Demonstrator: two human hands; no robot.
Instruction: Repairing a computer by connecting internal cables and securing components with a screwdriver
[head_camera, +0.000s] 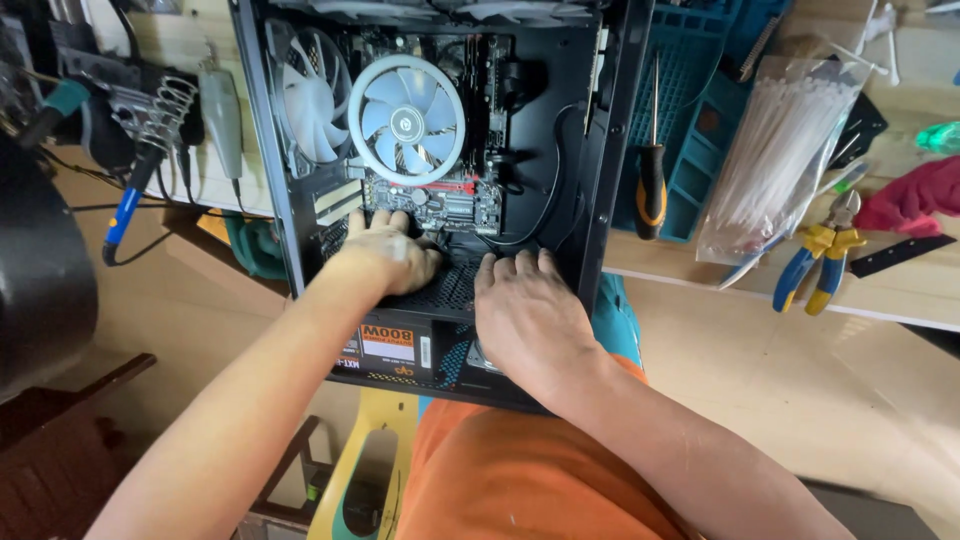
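My left hand (392, 255) lies curled, knuckles up, on the perforated black shroud (452, 290) inside the open computer case (600, 200), gripping nothing I can see. My right hand (530, 315), at four o'clock from it, rests flat with fingers spread on the same shroud above the power supply (390, 350). At twelve o'clock from my hands sits the round white CPU cooler fan (407, 120). At three o'clock, outside the case, a screwdriver (651, 185) lies on a blue mat (700, 100).
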